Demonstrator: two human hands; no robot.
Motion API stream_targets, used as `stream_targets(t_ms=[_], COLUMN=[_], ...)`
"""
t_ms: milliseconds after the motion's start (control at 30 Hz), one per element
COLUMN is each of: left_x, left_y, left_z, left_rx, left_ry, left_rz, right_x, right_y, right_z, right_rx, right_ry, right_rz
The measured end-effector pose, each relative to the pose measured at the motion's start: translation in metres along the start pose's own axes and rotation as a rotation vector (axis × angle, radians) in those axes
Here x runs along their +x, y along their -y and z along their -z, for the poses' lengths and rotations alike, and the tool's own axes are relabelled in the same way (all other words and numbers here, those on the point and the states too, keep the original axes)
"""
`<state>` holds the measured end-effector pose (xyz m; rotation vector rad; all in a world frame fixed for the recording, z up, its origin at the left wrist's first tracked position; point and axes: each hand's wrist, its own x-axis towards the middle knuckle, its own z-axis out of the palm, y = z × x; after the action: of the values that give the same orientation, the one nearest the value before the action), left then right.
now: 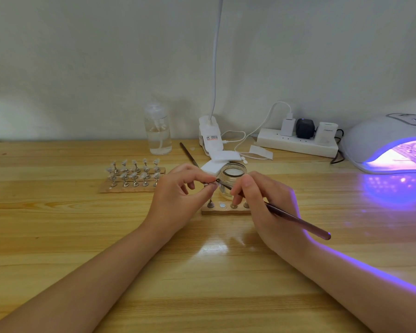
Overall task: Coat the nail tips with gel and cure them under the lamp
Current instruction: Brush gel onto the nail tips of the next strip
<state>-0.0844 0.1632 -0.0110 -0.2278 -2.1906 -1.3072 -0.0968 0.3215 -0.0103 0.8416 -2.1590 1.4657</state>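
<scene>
My left hand (181, 192) pinches a small metal nail-tip stand (210, 184) between thumb and fingers, above a short wooden holder strip (223, 210). My right hand (257, 200) grips a thin dark brush (296, 221), and its bristle end touches the tip held in the left hand. Just behind the hands sits a small glass jar (233, 173). Far right, the white curing lamp (384, 140) glows violet, with something lying inside it. Two wooden strips with several nail tips on stands (133, 175) lie to the left.
A clear pump bottle (158, 131) stands at the back. A clip lamp base (209, 138), white pads (222, 158), a second brush (189, 155) and a power strip (296, 143) with plugs and cables lie behind the jar. The wooden table (202, 272) stretches toward me.
</scene>
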Motion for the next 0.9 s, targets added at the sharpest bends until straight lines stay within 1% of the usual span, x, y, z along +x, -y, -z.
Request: stream_targets(t_ms=[200, 333, 433, 600, 900], left_x=[0.0001, 0.0001, -0.0005, -0.0004, 0.0005], left_y=[0.0007, 0.0007, 0.0005, -0.0005, 0.0009], left_z=[-0.0003, -0.0001, 0.0002, -0.0001, 0.0001], left_rx=[-0.005, -0.008, -0.01, -0.019, -0.004], left_ry=[-0.006, -0.013, -0.009, 0.0, -0.009], left_rz=[-0.001, -0.011, -0.007, 0.007, 0.002], right_x=[-0.0017, -0.0018, -0.0003, -0.0001, -0.0008], right_y=[-0.0034, -0.0035, -0.0028, -0.0019, -0.0042], right_z=[0.0004, 0.0012, 0.0013, -0.0004, 0.0006], right_rx=[0.062, 0.145, 0.093, 0.032, 0.096], right_ry=[-0.002, -0.046, -0.052, 0.007, 0.001], right_rz=[0.026, 0.059, 0.031, -0.03, 0.013])
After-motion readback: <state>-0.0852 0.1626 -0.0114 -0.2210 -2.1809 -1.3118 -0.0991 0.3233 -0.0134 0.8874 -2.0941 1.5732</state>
